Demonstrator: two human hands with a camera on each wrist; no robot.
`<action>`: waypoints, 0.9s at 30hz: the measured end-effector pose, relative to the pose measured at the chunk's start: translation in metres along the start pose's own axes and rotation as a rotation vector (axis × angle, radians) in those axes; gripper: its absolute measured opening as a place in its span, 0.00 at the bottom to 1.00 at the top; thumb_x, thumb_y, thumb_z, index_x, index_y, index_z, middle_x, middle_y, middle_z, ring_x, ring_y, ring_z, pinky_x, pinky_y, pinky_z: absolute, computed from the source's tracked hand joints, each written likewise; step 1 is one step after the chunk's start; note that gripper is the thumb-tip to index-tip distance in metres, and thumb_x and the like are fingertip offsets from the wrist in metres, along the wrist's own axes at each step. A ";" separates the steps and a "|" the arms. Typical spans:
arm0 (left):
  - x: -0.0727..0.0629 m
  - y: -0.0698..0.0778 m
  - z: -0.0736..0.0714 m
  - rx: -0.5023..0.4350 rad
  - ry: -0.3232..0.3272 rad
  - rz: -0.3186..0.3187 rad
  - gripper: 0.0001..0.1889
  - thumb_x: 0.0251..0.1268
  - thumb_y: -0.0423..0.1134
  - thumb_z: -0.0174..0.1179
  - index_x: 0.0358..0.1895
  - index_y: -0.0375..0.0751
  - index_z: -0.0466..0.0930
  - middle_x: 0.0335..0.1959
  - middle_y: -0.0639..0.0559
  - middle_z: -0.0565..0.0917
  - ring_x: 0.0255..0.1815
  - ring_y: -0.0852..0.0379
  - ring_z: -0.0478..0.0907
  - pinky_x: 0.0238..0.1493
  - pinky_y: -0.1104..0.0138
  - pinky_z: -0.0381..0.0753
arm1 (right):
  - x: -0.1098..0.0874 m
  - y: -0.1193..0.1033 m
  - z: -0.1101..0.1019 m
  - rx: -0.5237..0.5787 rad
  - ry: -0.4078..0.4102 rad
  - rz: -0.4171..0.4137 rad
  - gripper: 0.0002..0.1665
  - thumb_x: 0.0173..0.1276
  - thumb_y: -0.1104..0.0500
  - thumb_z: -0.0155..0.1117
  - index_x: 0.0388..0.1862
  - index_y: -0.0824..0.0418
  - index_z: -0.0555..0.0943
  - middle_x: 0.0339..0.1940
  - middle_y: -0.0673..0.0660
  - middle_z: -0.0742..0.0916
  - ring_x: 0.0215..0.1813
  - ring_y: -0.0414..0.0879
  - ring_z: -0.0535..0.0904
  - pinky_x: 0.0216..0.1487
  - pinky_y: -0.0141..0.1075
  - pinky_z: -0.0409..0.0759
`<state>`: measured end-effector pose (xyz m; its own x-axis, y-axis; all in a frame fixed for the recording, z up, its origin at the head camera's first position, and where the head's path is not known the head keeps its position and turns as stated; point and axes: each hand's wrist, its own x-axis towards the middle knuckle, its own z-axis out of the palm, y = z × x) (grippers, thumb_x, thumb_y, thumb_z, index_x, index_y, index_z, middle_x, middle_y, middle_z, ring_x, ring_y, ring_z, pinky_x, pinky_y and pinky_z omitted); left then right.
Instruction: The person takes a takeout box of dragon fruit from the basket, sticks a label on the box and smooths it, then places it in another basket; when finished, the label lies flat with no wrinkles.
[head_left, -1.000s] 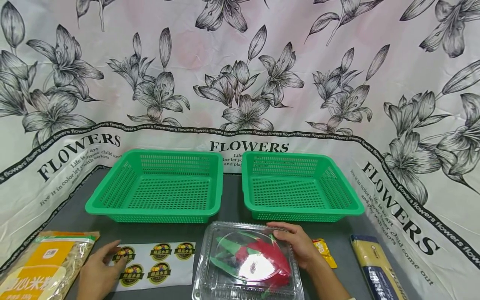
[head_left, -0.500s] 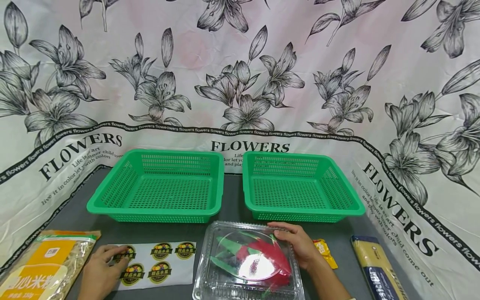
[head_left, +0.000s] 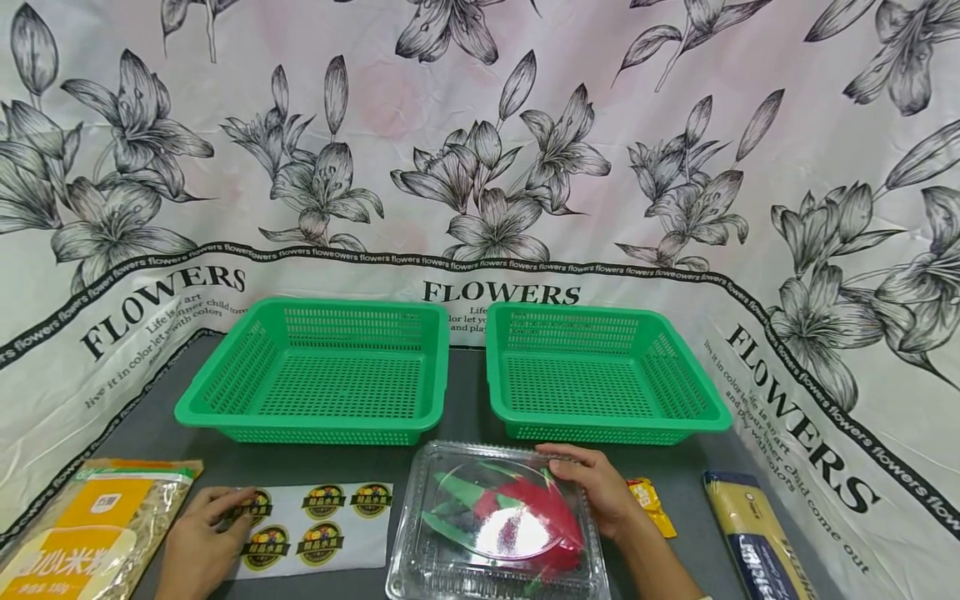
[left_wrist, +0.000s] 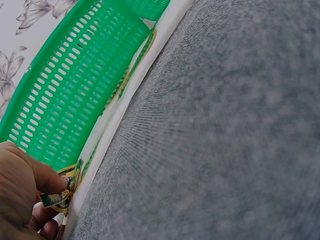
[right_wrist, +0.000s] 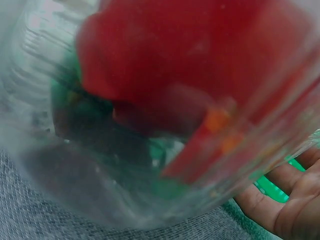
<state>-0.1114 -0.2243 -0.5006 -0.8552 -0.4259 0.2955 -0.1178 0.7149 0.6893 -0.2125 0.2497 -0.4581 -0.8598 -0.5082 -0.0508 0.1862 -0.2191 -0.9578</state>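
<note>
My left hand (head_left: 201, 537) is at the left end of a white sticker sheet (head_left: 366, 546) printed with several round black-and-gold stickers. In the left wrist view, its thumb and finger pinch a sticker (left_wrist: 59, 199), whose edge stands up from the sheet. A clear plastic clamshell box (head_left: 408, 546) lies right of the sheet, its lid down. Inside is a red thing (head_left: 551, 517) with green pointed parts, like a dragon fruit. My right hand (head_left: 596, 492) holds the box at its far right corner. The right wrist view is blurred, with the fingers (right_wrist: 257, 205) behind the box.
Two green plastic baskets (head_left: 311, 423) (head_left: 607, 421) stand side by side at the back of the grey table (head_left: 465, 392). A bag of rice noodles (head_left: 97, 517) lies at the left. At the right are a small yellow packet (head_left: 649, 504) and a long blue-and-tan packet (head_left: 753, 525).
My left hand's thumb and fingers have closed in on the sheet's upper left sticker, and the fingers have come nearer together. My right hand and the box have stayed in place.
</note>
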 end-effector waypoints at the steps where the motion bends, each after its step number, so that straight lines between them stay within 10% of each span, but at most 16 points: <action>1: 0.000 0.000 0.000 0.002 0.003 0.002 0.14 0.50 0.22 0.64 0.44 0.29 0.86 0.41 0.42 0.78 0.38 0.45 0.77 0.31 0.67 0.77 | 0.000 0.000 0.000 -0.001 -0.001 0.001 0.20 0.73 0.63 0.54 0.62 0.65 0.77 0.50 0.59 0.84 0.46 0.53 0.84 0.44 0.48 0.81; 27: 0.002 -0.001 -0.002 -0.035 0.095 -0.059 0.17 0.52 0.20 0.59 0.47 0.28 0.84 0.43 0.44 0.77 0.35 0.56 0.70 0.29 0.78 0.65 | 0.001 0.002 -0.003 0.021 -0.023 -0.004 0.19 0.74 0.64 0.53 0.61 0.60 0.80 0.51 0.58 0.84 0.47 0.54 0.83 0.45 0.49 0.81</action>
<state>-0.1119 -0.2268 -0.4995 -0.7956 -0.5183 0.3137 -0.1476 0.6680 0.7294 -0.2147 0.2509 -0.4613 -0.8493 -0.5264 -0.0403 0.1930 -0.2385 -0.9518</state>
